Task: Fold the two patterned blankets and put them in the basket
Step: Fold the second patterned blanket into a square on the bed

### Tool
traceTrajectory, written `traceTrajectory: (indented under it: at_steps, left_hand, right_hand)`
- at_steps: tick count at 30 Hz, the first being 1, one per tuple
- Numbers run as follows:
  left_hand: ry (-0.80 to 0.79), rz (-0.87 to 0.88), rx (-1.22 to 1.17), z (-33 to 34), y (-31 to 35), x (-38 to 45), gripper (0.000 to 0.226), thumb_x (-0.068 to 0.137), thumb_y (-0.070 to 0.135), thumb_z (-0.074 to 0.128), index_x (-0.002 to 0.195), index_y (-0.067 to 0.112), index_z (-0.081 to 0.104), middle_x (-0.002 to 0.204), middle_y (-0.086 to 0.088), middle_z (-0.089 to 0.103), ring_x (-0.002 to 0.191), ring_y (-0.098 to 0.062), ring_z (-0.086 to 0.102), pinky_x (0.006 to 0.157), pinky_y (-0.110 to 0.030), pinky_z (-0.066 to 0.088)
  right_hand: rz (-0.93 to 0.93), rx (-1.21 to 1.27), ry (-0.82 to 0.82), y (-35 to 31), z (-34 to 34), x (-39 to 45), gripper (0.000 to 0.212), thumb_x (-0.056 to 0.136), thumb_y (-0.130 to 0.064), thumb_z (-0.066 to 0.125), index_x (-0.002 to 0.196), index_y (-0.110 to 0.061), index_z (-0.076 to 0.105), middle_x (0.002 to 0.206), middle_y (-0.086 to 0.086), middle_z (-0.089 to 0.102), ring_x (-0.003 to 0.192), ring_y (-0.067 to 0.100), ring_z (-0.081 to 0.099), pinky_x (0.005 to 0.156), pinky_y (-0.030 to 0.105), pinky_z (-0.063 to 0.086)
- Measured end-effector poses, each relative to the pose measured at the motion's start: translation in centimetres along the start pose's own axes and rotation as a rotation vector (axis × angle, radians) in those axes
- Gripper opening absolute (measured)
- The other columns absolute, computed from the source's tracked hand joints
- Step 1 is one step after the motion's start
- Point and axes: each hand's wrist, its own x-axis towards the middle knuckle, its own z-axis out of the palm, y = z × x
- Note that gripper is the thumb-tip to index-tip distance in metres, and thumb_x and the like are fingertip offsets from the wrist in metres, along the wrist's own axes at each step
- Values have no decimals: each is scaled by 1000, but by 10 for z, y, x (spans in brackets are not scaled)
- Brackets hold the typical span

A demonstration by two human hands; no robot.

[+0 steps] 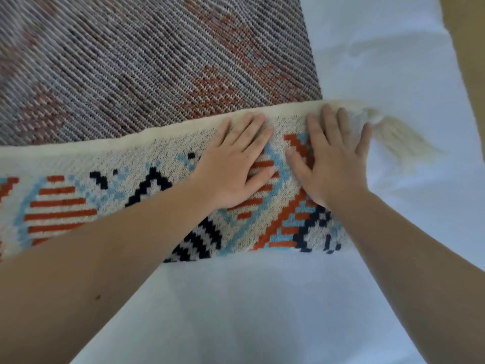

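A knitted patterned blanket lies on a white bed sheet. Its near edge is turned over, showing a cream band with orange, light-blue and navy shapes. Beyond the fold, the blanket's dull greyish reverse side stretches away. A cream tassel hangs off the folded corner at the right. My left hand presses flat on the folded band, fingers straight. Beside it my right hand also lies flat on the band near the corner, fingers spread. No basket or second blanket is in view.
The white bed sheet covers the near and right side. A tan strip, perhaps floor or a wall, shows at the far right edge.
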Motion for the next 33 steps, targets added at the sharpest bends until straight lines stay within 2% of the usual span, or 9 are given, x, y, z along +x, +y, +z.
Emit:
traceTrajectory:
  at_steps: [6,10,16,21,23,27,33]
  left_hand:
    - [18,48,-1,12,-21,-45,78,100,64,15,160,15,6,168,-5,-1,155,-23,-4,125,-50,2]
    - [30,47,10,15,-30,-54,78,100,63,18,160,15,8,168,-7,2,155,-24,-2,124,-50,2]
    - [37,10,16,17,-40,-75,80,99,65,15,160,14,10,167,-9,5,155,-25,2,124,-50,4]
    - [9,-36,34,26,-52,-114,76,101,64,20,160,17,7,167,-7,3,155,-24,0,124,-51,7]
    - [7,-47,37,27,-52,-122,77,101,64,20,160,17,6,168,-7,2,155,-24,-1,124,-52,7]
    - [15,-43,41,26,-51,-125,77,101,65,15,160,17,6,167,-7,2,155,-24,-1,124,-50,4]
    - [8,-54,38,25,-46,-124,79,100,66,13,160,16,3,167,-7,1,155,-24,-3,124,-52,5]
  right_hand:
    - [26,47,-21,-1,12,1,77,95,-68,15,159,-27,4,166,3,-4,152,22,-9,122,52,-3]
    - [68,84,-5,-14,9,-8,77,95,-67,16,159,-25,6,166,4,-3,152,21,-9,121,51,-5]
    - [-75,72,-4,-51,29,-60,79,94,-72,18,158,-26,14,166,4,6,153,23,-3,121,49,-5]
    - [139,133,89,-40,43,-104,81,89,-72,35,156,-26,26,164,9,15,151,33,8,121,56,6]
    - [163,140,122,-40,46,-119,82,88,-69,40,155,-23,31,163,12,20,150,37,12,120,58,9]
    - [133,105,113,-42,49,-130,82,88,-67,40,154,-20,32,163,11,19,150,37,11,118,63,10]
    - [-39,54,64,-67,41,-114,82,92,-73,29,156,-22,22,164,8,12,152,29,6,120,55,4]
